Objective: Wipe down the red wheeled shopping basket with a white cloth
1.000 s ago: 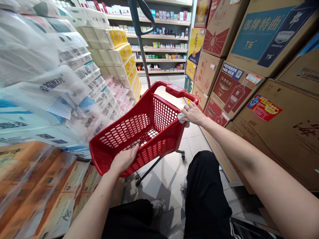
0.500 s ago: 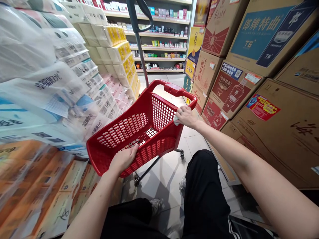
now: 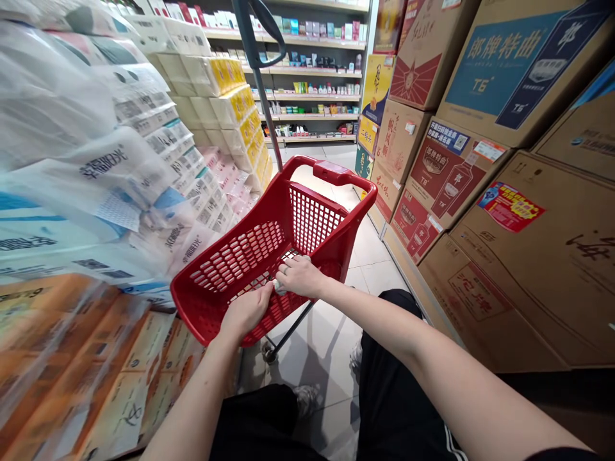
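Observation:
A red plastic shopping cart basket (image 3: pixel 312 221) with mesh walls stands in front of me on a wheeled frame. My left hand (image 3: pixel 244 312) grips its near rim. Just beside it, my right hand (image 3: pixel 300 276) reaches over the inside of the basket, pinching a small white cloth (image 3: pixel 280 287). Most of the cloth is hidden by my fingers. The two hands are close together but apart. The basket's floor shows nothing inside it.
Plastic-wrapped bales of tissue paper (image 3: pixel 96 173) rise steeply along the left. Stacked cardboard liquor cartons (image 3: pixel 500 83) wall the right side. Retail shelves of small packaged goods (image 3: pixel 312 89) stand ahead beyond a tiled aisle floor (image 3: pixel 317 339). A dark cart pole (image 3: pixel 259 83) rises behind the basket.
My right hand has moved with the cloth from the far right rim down to the near part of the basket, next to my left hand. My left hand has stayed on the rim.

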`<state>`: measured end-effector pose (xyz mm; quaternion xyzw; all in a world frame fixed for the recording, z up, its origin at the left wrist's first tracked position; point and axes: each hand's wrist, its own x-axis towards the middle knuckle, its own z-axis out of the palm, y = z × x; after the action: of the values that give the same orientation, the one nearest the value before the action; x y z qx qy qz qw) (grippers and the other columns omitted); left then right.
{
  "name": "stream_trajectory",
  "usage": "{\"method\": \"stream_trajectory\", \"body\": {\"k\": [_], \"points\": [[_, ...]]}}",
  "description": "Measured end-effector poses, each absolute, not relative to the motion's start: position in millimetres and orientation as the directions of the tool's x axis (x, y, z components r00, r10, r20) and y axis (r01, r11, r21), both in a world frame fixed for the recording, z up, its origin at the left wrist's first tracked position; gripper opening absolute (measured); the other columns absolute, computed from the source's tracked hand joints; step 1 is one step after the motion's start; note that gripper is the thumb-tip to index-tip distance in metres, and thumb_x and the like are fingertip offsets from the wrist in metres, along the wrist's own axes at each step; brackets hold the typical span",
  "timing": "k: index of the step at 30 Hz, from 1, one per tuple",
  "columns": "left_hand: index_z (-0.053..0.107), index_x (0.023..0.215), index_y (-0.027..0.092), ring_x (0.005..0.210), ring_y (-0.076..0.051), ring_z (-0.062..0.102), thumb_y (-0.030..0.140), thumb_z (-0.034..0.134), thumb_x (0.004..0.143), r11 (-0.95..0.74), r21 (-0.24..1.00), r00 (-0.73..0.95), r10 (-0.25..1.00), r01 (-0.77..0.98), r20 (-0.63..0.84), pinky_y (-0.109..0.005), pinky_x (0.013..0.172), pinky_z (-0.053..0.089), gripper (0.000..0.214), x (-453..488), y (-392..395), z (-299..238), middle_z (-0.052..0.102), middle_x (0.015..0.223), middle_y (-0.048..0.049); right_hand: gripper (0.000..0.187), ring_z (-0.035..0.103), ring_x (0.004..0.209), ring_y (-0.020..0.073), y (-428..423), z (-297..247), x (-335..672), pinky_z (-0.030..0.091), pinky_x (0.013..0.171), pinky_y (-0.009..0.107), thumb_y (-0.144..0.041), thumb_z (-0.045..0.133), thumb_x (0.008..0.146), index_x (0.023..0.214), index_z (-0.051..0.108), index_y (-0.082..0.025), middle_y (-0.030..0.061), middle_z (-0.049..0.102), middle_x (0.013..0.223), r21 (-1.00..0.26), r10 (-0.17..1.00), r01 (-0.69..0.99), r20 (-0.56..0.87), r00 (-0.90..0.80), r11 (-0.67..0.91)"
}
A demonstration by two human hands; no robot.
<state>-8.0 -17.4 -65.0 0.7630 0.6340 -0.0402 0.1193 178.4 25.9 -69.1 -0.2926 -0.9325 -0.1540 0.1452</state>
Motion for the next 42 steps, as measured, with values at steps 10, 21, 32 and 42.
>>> {"method": "stream_trajectory", "body": {"k": [10, 21, 32, 42], "points": [[0.065, 0.104, 0.019, 0.104, -0.028, 0.062, 0.059, 0.0, 0.089, -0.091, 0.153, 0.124, 0.966, 0.984, -0.227, -0.037, 0.085, 0.044, 0.078, -14.2, -15.8, -69.4, 0.068, 0.106, -0.0132, 0.026, 0.046, 0.101, 0.0273, 76.4, -26.3, 317.0, 0.032, 0.093, 0.045, -0.037, 0.048, 0.092, 0.099, 0.06, -0.015, 0.0125, 0.059, 0.103, 0.316, 0.63, 0.746, 0.401, -0.665, 0.586], [0.065, 0.107, 0.02, 0.107, -0.03, 0.06, 0.059, -0.001, 0.088, -0.075, 0.156, 0.111, 0.965, 0.985, -0.236, -0.039, 0.085, 0.044, 0.079, -12.6, -17.3, -67.4, 0.067, 0.109, -0.0136, 0.029, 0.042, 0.12, 0.0231, 74.6, -18.0, 341.3, 0.027, 0.105, 0.043, -0.027, 0.047, 0.094, 0.119, 0.058, -0.02, 0.0095, 0.057, 0.122, 0.11, 0.655, 0.777, 0.472, -0.59, 0.62], [0.063, 0.116, 0.019, 0.105, -0.032, 0.061, 0.066, 0.0, 0.085, 0.015, 0.184, 0.031, 0.968, 0.983, -0.248, -0.041, 0.084, 0.045, 0.084, -12.6, -21.1, -63.0, 0.067, 0.11, -0.0153, 0.03, 0.053, 0.11, 0.0161, 38.1, -28.4, 330.6, 0.038, 0.1, 0.034, -0.031, 0.038, 0.097, 0.112, 0.063, -0.024, 0.0035, 0.065, 0.111, -0.28, 0.648, 0.68, 0.665, -0.372, 0.677], [0.066, 0.105, 0.017, 0.098, -0.034, 0.063, 0.063, -0.003, 0.085, -0.004, 0.153, 0.04, 0.972, 0.988, -0.232, -0.042, 0.08, 0.046, 0.086, 6.7, -23.0, -58.0, 0.069, 0.102, -0.0166, 0.035, 0.063, 0.082, 0.019, 3.4, -51.8, 300.3, 0.045, 0.072, 0.028, -0.045, 0.027, 0.096, 0.112, 0.048, -0.022, 0.0046, 0.066, 0.095, -0.711, 0.829, 0.677, 0.486, 0.277, 0.191]]}}
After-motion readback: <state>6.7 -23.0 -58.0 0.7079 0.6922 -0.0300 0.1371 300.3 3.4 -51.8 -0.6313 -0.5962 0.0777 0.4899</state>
